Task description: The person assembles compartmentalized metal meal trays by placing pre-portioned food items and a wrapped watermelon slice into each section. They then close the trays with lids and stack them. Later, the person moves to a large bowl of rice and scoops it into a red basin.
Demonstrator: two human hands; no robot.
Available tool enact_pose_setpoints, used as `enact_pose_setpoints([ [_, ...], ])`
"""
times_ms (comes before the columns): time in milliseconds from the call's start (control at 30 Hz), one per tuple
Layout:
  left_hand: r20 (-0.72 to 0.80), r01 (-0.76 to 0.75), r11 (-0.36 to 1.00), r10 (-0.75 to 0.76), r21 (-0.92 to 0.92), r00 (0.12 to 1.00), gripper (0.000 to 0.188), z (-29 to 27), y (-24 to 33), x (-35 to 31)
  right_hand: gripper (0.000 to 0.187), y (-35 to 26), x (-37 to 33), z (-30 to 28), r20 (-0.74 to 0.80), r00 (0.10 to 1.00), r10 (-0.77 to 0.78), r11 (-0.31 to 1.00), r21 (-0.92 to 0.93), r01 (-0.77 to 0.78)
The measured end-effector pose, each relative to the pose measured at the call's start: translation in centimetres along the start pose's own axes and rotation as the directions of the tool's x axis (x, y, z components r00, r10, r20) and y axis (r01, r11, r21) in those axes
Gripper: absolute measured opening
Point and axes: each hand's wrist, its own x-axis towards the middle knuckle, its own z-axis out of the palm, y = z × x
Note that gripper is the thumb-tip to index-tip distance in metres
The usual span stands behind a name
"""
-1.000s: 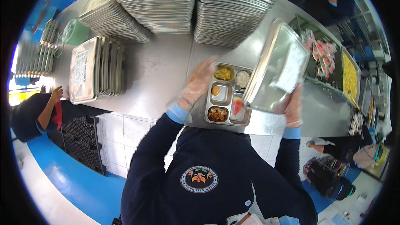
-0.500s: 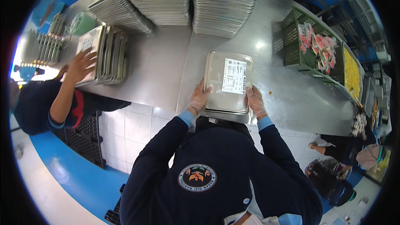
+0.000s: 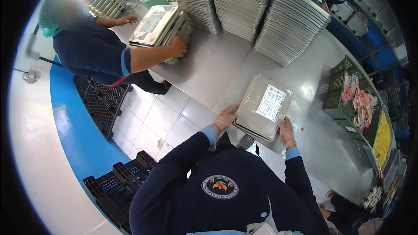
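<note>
One lidded tray (image 3: 257,113) is lying at the worktop's (image 3: 217,61) near edge; the left hand (image 3: 227,118) and right hand (image 3: 287,132) are holding its sides, each grip clasping it. Three tall stacks (image 3: 243,8) are standing along the far edge, one short stack (image 3: 152,26) farther left, a co-worker's hand (image 3: 179,45) touching it. Toward the right edge, one crate (image 3: 335,100) is holding red fruit slices (image 3: 359,102), one pan (image 3: 393,143) yellow food (image 3: 382,139).

Worker's left forearm (image 3: 188,148), navy-sleeved, angled forward and inward; left hand (image 3: 226,118), clear-gloved, fingers loosely bent. Right forearm (image 3: 299,175), sleeved alike, extended ahead; right hand (image 3: 287,133), likewise gloved, fingers forward, wrist nearly straight.
</note>
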Motion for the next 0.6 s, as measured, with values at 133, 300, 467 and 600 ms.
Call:
enact_pose_setpoints([
  [133,0.016,0.09,0.989,-0.093,0.12,0.996,0.064,-4.0,1.1,-2.4,0.057,-1.9,-0.4,4.1,0.08,0.996,0.024,0.999,0.038,-0.027],
  [300,0.013,0.091,0.995,-0.09,-0.037,0.996,0.062,-12.0,3.2,-2.5,0.05,-5.8,1.8,12.1,0.04,0.997,-0.066,0.971,-0.229,0.073],
  [467,-0.071,0.061,0.99,-0.07,-0.131,0.995,0.061,-21.6,2.7,-0.6,0.062,-11.4,3.7,21.7,0.081,0.973,-0.217,0.947,-0.223,0.23],
  [600,-0.118,0.088,0.98,-0.11,-0.177,0.987,0.062,-29.2,1.7,1.7,0.08,-16.5,5.7,29.3,0.075,0.974,-0.215,0.924,-0.306,0.228],
])
